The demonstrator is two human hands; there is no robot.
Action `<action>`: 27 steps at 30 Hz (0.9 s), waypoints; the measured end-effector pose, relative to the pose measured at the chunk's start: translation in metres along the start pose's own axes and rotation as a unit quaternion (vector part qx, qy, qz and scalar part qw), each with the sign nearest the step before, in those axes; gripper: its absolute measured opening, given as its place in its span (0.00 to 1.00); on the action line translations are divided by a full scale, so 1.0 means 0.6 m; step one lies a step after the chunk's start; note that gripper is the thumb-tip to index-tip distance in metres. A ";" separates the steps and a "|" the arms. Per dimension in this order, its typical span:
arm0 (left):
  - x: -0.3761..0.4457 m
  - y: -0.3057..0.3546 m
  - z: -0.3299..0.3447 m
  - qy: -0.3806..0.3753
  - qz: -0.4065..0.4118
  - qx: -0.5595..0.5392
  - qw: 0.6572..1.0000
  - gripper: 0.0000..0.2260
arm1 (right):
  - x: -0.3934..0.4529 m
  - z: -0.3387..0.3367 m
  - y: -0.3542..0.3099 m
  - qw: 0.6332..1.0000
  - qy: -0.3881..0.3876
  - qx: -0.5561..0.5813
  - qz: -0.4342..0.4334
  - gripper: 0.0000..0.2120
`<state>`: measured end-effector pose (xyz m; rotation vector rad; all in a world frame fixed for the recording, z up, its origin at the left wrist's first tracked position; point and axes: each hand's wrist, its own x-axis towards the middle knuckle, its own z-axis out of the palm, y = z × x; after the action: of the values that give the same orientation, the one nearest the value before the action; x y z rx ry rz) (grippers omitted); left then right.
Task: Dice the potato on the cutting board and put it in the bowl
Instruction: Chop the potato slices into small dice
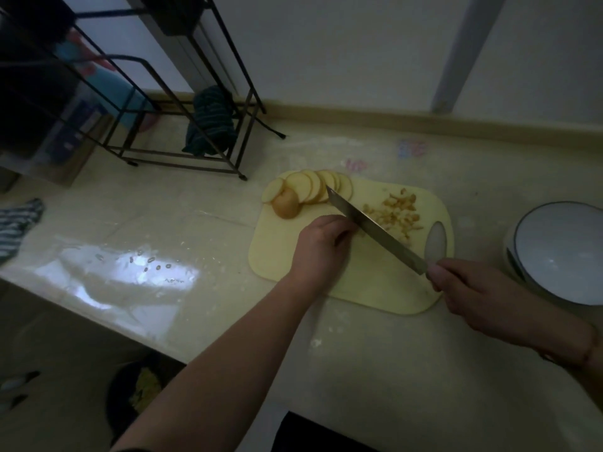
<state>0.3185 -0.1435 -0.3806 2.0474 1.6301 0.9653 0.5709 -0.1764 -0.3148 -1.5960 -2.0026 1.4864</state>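
Here the right hand (pixel 483 295) has its fingers clamped on the knife (pixel 375 233), while the left hand's (pixel 321 246) curled fingers seemingly steady potato by the blade; slices (pixel 313 189) wait on the cutting board (pixel 375 282), the bowl (pixel 561 252) nearby.

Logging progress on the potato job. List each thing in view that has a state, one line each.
potato slices: cut into rounds, fanned at the board's far corner
potato end piece: uncut, skin on
diced pile: chopped, on the cutting board
knife: held, blade angled across the board
bowl: empty
left hand: fingers curled beside the blade
right hand: grips the knife handle
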 end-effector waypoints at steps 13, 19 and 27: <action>-0.047 0.082 -0.066 -0.064 0.126 0.121 0.983 0.11 | -0.044 0.031 -0.041 0.903 0.054 -0.420 -0.067 0.21; -0.020 0.108 -0.049 -0.184 0.040 0.160 0.969 0.23 | -0.035 0.029 -0.037 0.898 0.088 -0.424 -0.075 0.22; 0.022 0.120 -0.046 -0.261 -0.003 0.148 0.954 0.34 | -0.021 0.018 -0.041 0.890 0.112 -0.433 -0.088 0.23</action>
<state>0.3516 -0.1548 -0.3109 2.2302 1.5426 0.1401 0.5538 -0.1911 -0.2958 -1.6468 -2.7378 0.2717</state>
